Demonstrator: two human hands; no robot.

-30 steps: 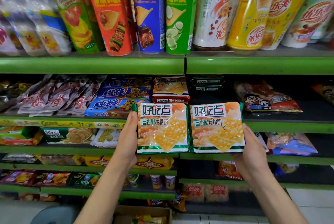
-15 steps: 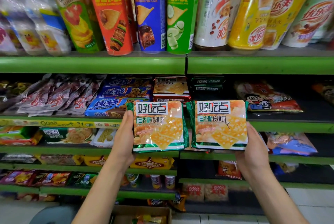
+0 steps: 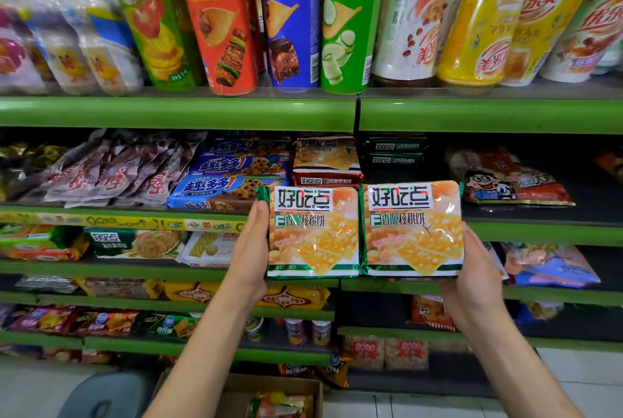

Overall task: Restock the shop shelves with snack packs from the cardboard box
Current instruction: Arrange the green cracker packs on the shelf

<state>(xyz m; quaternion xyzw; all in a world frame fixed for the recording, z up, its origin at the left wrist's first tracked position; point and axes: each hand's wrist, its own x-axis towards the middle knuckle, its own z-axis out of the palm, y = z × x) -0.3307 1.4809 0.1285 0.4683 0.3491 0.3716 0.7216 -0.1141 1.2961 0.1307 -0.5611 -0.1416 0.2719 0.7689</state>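
My left hand [image 3: 251, 249] grips one biscuit pack [image 3: 312, 232]; my right hand [image 3: 477, 277] grips the other biscuit pack [image 3: 413, 229]; both touch side by side before the green shelf [image 3: 539, 232]; the cardboard box [image 3: 269, 387] sits below.

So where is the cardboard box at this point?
In the head view the cardboard box sits on the floor at the bottom centre, below the two held cracker packs, between the person's forearms, beside a grey stool.
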